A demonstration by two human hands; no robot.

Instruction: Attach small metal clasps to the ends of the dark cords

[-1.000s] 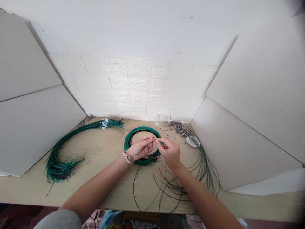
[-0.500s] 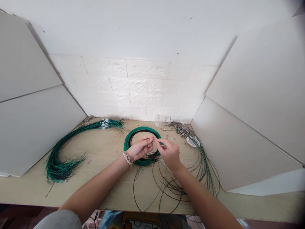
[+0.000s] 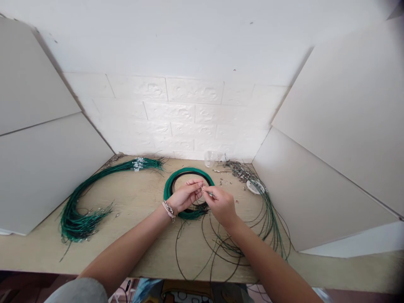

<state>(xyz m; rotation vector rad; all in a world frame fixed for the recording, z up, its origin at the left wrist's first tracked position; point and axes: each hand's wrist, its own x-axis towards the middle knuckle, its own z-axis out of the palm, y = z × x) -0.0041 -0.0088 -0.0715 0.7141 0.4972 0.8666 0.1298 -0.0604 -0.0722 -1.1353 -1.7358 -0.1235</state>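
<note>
My left hand (image 3: 187, 196) is closed in a pinch over the middle of the table, a bracelet on its wrist. What its fingertips hold is too small to make out. Right beside them, my right hand (image 3: 220, 204) pinches the end of a thin dark cord, its fingertips almost touching those of the left. Beneath both hands lies a round coil of green and black cord (image 3: 168, 187), partly hidden by them. Loose dark and green cords (image 3: 274, 227) loop over the table by my right forearm.
A bundle of green cords (image 3: 75, 202) with white tags curves along the left. Small metal pieces (image 3: 240, 171), a white spool (image 3: 255, 187) and a clear cup (image 3: 209, 158) are at the back right. White panels (image 3: 331, 189) stand on both sides, a brick-patterned wall behind.
My right hand has shifted slightly left, its fingertips closer to those of my left hand. The left hand has hardly moved.
</note>
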